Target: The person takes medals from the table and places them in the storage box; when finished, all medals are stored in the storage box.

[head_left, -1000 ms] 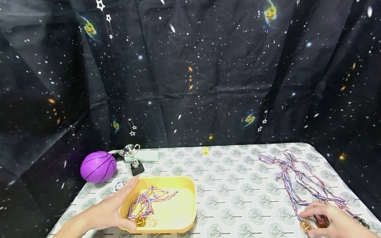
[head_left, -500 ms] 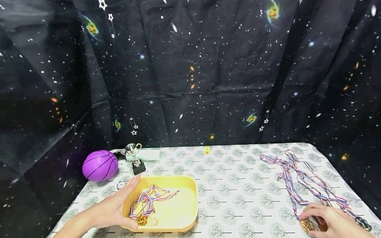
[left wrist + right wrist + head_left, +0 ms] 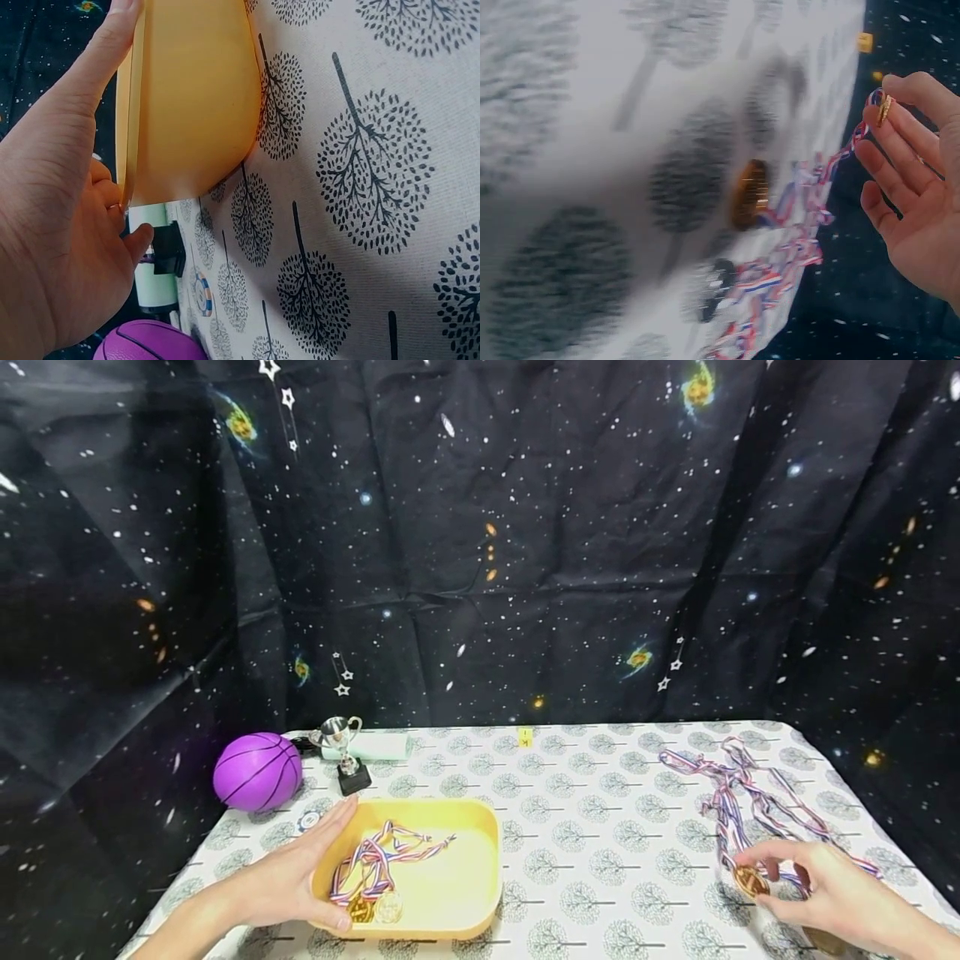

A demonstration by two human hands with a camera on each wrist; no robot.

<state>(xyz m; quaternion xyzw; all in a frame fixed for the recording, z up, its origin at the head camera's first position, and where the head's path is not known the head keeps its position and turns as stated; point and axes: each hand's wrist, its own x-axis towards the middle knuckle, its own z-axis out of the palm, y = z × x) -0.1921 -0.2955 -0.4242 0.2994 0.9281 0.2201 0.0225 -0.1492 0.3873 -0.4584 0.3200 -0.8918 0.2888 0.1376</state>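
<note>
My left hand (image 3: 288, 881) holds the left end of a yellow plastic bin (image 3: 480, 872), its thumb on the rim (image 3: 135, 90). Inside the bin lie a gold medal (image 3: 361, 909), a paler medal (image 3: 387, 907) and striped red, white and blue ribbons (image 3: 375, 860). At the right, my right hand (image 3: 832, 889) pinches a gold medal (image 3: 752, 882) by thumb and fingertips, raised off the table with its ribbon trailing. Another gold medal (image 3: 750, 196) lies below on the cloth, blurred in the right wrist view. Tangled medal ribbons (image 3: 738, 785) spread behind the right hand.
A purple ball (image 3: 258, 772) sits at the back left. Beside it stand a small silver trophy cup (image 3: 341, 743) and a pale green roll (image 3: 382, 746). A black-and-white disc (image 3: 714, 289) lies by the ribbons. A dark starry curtain (image 3: 480, 568) hangs behind the table.
My right hand has lifted the gold medal off the table and moved slightly left and away from me. My left hand stays on the bin. The head view has shifted a little.
</note>
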